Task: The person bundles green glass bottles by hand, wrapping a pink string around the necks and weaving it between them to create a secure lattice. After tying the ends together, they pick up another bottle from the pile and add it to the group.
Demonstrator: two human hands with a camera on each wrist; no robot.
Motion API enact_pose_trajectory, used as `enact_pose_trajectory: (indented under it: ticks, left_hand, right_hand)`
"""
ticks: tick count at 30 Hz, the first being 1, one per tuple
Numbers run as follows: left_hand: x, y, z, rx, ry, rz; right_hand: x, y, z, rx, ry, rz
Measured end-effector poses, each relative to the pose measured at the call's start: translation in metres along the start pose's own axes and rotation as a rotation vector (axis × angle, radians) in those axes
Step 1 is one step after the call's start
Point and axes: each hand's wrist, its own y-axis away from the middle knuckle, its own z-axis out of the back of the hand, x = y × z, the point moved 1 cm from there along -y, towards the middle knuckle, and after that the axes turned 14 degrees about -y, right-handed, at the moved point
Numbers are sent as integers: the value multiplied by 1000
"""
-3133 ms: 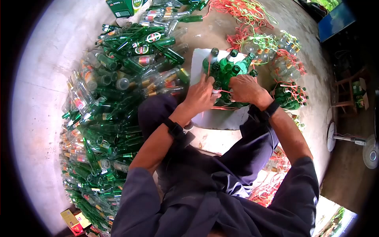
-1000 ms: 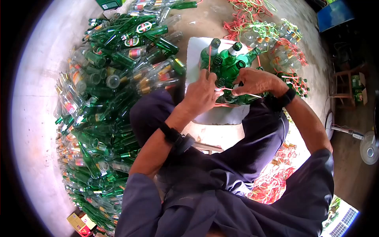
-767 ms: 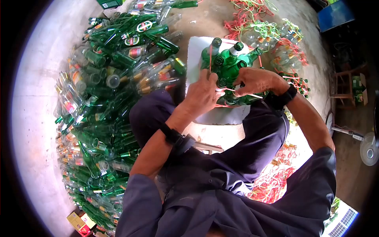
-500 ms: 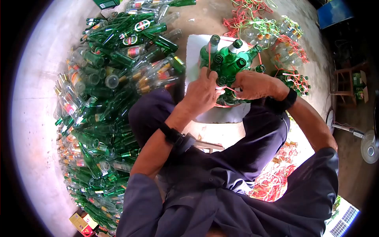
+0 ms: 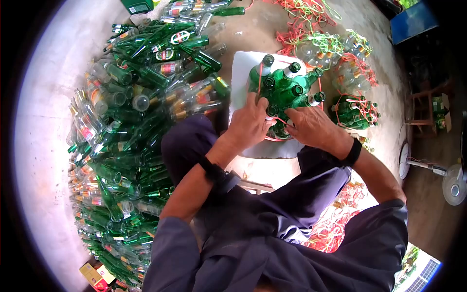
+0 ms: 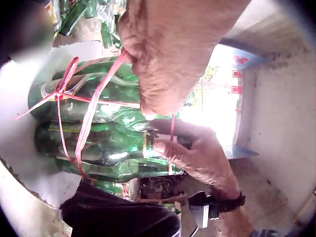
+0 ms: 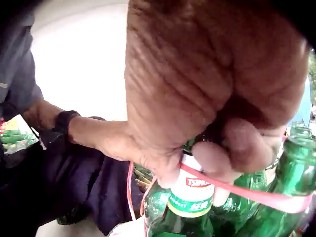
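Several green bottles [image 5: 282, 90] stand close together on a white slab [image 5: 239, 73] in the middle of the scene, beyond the seated person's knees, with pink cord [image 6: 94, 111] looped round them and tied in a knot [image 6: 59, 94] at one side. Both hands are at the near side of this cluster. The left hand [image 5: 245, 124] is bent round the neck of the nearest bottle, its fingers curled and pinching the cord, which runs in under them; whether they also grip the glass I cannot tell. The right hand [image 5: 315, 127] is just beside it on the right, fingers curled in, pinching the strand that crosses between the two hands in front of a white neck label [image 7: 191, 191]; its fingertips are partly hidden in the head view. A black band [image 5: 354, 152] circles the right wrist.

To the left lies a large heap of loose bottles [image 5: 121, 160], green and clear, reaching from near to far beside a pale wall [image 5: 44, 121]. On the right are tied bundles of clear bottles [image 5: 351, 78] and, nearer, a tied green bundle [image 5: 357, 112]. Tangled red and green cord [image 5: 311, 14] lies at the far side, a red tangle [image 5: 331, 228] at near right, and a fan [image 5: 455, 187] at far right
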Motion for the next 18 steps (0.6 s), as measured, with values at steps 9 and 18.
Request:
enact_pose_trajectory:
  ticks: [9, 18]
  left_hand:
    - [-3, -1, 3, 38, 47, 31]
    - [-4, -4, 4, 74, 53, 49]
  right_hand:
    - [15, 16, 59, -184, -274, -70]
    - [-43, -75, 85, -146, 161, 20]
